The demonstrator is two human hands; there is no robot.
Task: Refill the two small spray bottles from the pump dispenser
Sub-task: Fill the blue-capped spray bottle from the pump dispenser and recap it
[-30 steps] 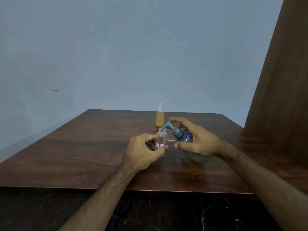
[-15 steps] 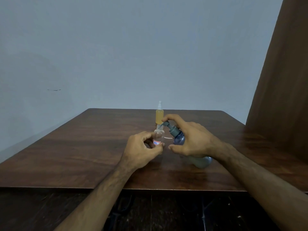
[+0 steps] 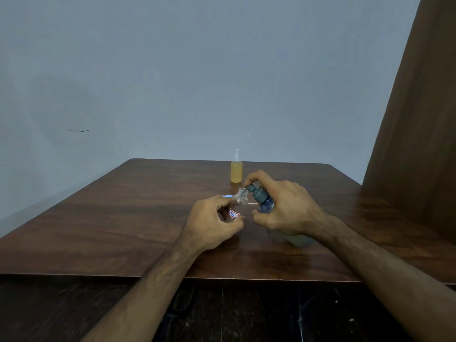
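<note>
While the left hand grips the clear bottle above the table, the right hand is wrapped round the tilted dispenser, forefinger on the pump head. Its nozzle meets the open neck of the clear bottle. A capped yellow bottle stands upright just behind, apart from both hands.

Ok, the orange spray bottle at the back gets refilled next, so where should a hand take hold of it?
Grip the orange spray bottle round its straight body, below the thin white sprayer. It stands upright and alone on the table, so probably come from its left, since the right hand and pump dispenser crowd its front right.
</note>
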